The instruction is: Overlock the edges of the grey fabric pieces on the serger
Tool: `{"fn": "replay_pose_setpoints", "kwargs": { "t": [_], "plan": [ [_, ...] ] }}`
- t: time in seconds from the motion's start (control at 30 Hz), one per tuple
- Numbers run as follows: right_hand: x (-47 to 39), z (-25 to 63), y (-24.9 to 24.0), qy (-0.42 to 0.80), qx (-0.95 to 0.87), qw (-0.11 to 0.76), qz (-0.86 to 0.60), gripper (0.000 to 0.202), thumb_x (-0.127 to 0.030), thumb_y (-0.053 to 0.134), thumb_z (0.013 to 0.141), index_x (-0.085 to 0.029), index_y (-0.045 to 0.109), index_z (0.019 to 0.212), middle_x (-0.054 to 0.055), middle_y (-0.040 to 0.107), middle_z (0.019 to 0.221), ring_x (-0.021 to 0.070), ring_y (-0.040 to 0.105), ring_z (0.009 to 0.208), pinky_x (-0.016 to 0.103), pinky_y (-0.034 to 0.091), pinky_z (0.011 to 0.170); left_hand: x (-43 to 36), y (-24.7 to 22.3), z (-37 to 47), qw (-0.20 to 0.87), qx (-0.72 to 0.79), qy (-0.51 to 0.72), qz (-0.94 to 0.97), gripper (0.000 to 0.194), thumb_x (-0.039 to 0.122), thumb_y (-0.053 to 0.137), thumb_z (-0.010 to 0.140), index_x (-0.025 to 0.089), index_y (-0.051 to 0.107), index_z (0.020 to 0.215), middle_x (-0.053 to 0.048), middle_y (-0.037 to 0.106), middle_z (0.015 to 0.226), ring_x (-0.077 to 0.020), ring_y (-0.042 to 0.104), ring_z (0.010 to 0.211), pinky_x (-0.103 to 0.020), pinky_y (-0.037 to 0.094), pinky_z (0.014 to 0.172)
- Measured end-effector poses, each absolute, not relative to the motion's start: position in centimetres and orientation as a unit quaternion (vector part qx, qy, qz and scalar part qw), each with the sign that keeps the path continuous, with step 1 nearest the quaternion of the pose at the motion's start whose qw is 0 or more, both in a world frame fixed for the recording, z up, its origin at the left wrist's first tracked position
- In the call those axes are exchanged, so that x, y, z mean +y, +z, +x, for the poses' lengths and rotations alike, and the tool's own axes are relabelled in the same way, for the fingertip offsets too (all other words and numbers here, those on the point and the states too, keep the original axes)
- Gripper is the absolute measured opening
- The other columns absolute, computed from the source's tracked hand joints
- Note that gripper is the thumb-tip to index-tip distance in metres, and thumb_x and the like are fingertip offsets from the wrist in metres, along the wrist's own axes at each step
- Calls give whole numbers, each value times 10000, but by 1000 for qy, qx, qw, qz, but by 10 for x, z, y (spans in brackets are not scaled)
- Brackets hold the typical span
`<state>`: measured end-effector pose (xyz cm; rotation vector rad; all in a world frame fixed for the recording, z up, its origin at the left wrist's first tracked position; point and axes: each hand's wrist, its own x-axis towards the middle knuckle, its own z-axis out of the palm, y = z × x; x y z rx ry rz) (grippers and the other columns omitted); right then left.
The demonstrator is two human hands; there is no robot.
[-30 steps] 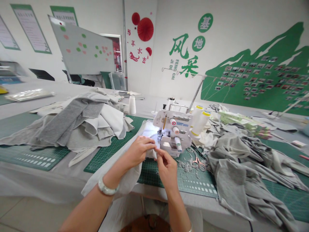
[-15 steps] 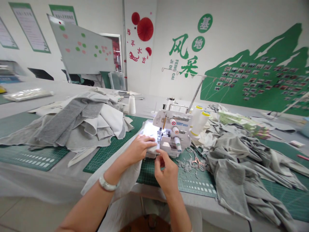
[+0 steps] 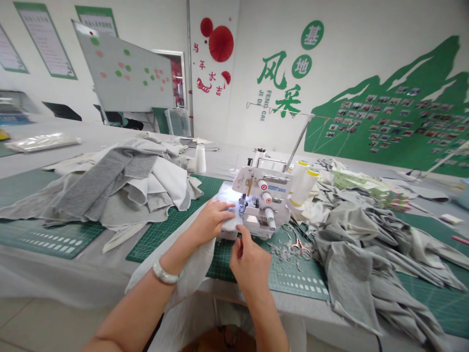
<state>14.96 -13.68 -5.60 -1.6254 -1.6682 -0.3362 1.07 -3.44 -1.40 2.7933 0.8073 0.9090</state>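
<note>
My left hand [image 3: 210, 221] lies open on the white cloth [image 3: 200, 270], fingers spread and pressing down just beside the lit needle area of the sewing machine [image 3: 280, 210], at the centre of the frame. My right hand [image 3: 252, 264] sits just below and to the right of it, index finger stretched out to the cloth's near corner, the other fingers curled under; I cannot tell whether they pinch anything.

To do this well, I'd say, I should keep the layers flat under my left palm and steer lightly, letting the machine pull the cloth rather than pushing it. My right fingertip should hold the edge straight and the layers matched, well clear of the needle and blade area. A bunched fold or a drifting edge would probably spoil the line.

The cloth's long axis runs on a slant: one end points up at the machine, while the rest trails under my left forearm towards the lower left of the frame, across the green cutting mat [image 3: 223, 266] and seemingly over the front edge of the bench [image 3: 222, 165]. That loose length could drag, so some slack there would help.
</note>
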Motion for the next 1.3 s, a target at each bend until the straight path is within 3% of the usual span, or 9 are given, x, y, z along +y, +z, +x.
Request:
{"fn": "replay_pose_setpoints", "kwargs": {
  "t": [0.13,0.5,1.3],
  "plan": [
    [-137,146,-52,-144,-654,342,-660,379,-139,461,852,-140,623,1195,64,719,660,181,656,514,247,331,461,-48,-11,11,50,226,311,922,338,51,427,855,192,660,1056,-63,668,1150,-213,569,1093,-399,387,979],
    [-140,136,-36,-72,-623,219,-747,468,-147,533,888,-223,505,1349,50,740,743,188,711,616,210,374,488,-51,-11,10,68,236,326,913,255,162,508,900,174,651,1110,-77,651,1189,-221,573,1126,-402,415,994],
    [-139,137,-42,-35,-638,196,-744,524,-179,508,924,-227,404,1436,58,751,855,209,721,656,244,415,502,-36,-15,17,35,258,312,914,288,182,472,922,151,665,1133,-100,674,1188,-229,592,1146,-417,444,991]
  ]
}}
